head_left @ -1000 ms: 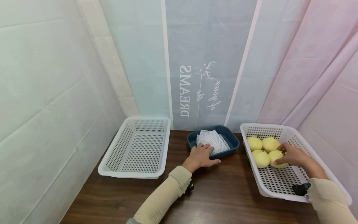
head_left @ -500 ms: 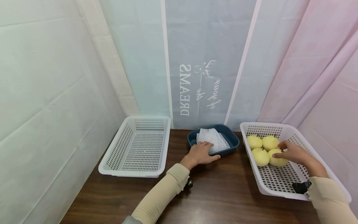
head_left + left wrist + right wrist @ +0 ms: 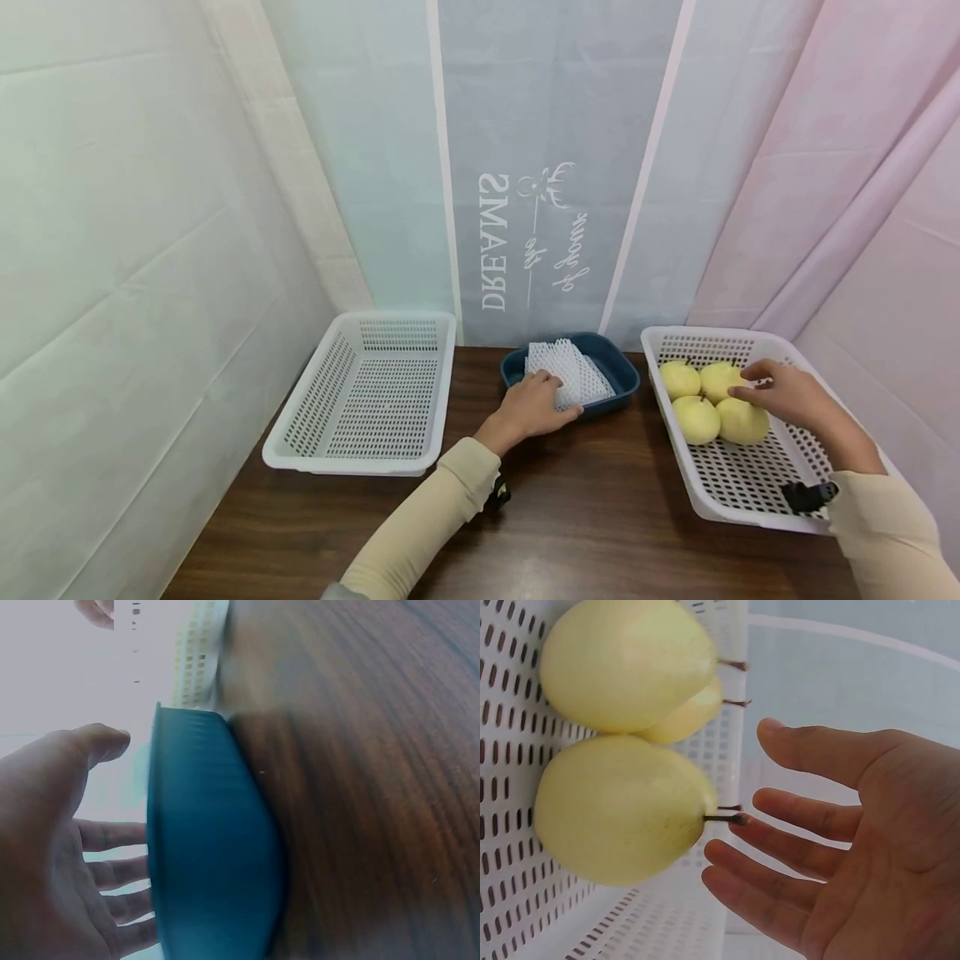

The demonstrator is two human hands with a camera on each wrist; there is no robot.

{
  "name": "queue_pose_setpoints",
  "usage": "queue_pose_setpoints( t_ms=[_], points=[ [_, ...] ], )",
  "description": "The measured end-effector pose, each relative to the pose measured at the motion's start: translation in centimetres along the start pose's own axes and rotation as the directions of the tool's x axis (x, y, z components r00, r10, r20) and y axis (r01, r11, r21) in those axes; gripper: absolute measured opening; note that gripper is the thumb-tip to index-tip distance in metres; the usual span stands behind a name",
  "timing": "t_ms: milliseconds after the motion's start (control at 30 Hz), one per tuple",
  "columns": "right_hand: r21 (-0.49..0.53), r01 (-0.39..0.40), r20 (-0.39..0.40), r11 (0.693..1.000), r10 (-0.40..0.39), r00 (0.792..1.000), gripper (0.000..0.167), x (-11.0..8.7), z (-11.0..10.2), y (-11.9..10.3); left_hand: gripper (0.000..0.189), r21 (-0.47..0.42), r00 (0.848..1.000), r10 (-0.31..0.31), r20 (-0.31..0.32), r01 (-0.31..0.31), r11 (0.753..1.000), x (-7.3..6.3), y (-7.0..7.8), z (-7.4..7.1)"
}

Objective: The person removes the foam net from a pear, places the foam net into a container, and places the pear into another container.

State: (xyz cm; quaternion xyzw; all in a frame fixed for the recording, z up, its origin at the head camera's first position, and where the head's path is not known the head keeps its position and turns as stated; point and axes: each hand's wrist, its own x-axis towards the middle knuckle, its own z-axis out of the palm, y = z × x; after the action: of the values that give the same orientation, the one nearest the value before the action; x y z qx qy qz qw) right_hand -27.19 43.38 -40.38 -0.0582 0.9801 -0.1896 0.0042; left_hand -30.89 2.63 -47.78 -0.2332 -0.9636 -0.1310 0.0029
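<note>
My left hand [image 3: 531,406] hovers at the near rim of a small blue tray [image 3: 626,379], its fingers reaching over white foam fruit nets [image 3: 576,373]. Whether the fingertips touch the nets I cannot tell. In the left wrist view the fingers are stretched out behind the wall of the tray [image 3: 210,840], thumb apart. Above several pale yellow pears, my right hand [image 3: 791,397] holds nothing. The right wrist view has its fingers [image 3: 787,889] loosely extended close to the stem of the nearest pear [image 3: 622,810]. All the pears lie together at the far left of the right-hand white basket [image 3: 765,523].
Another white perforated basket [image 3: 360,467] stands on the left with nothing in it. Both baskets and the tray sit on a dark brown wooden table [image 3: 570,517]. A printed curtain [image 3: 555,108] hangs behind, with pale cloth walls at both sides.
My right hand has let go of the near-right pear and risen slightly off it. The left hand has shifted slightly left and up at the tray. The pears stay in place.
</note>
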Motion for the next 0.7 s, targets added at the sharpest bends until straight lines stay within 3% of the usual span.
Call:
queue_pose_setpoints(
  t_ms=[200,400,533,700],
  points=[
    [0.026,0.013,-0.051,1.0,-0.011,0.999,0.056,0.0,-0.1,-1.4,0.047,0.009,0.998,0.032,-0.053,-0.032,0.999,-0.6,-0.2,-1.5],
    [0.053,0.043,-0.101,0.998,-0.038,0.994,0.052,0.0,-0.1,-2.6,0.022,-0.004,0.982,0.107,-0.156,-0.109,0.994,-1.5,-0.5,-3.6],
    [0.071,0.06,-0.125,0.996,-0.051,0.991,0.048,0.2,-0.2,-3.5,0.008,-0.053,0.974,0.104,-0.202,-0.117,0.992,-2.0,-0.8,-5.2],
    [0.099,0.075,-0.16,0.992,-0.058,0.985,0.042,0.3,-0.1,-4.5,0.011,-0.08,0.969,0.084,-0.234,-0.106,0.991,-2.4,-1.4,-7.5]
  ],
)
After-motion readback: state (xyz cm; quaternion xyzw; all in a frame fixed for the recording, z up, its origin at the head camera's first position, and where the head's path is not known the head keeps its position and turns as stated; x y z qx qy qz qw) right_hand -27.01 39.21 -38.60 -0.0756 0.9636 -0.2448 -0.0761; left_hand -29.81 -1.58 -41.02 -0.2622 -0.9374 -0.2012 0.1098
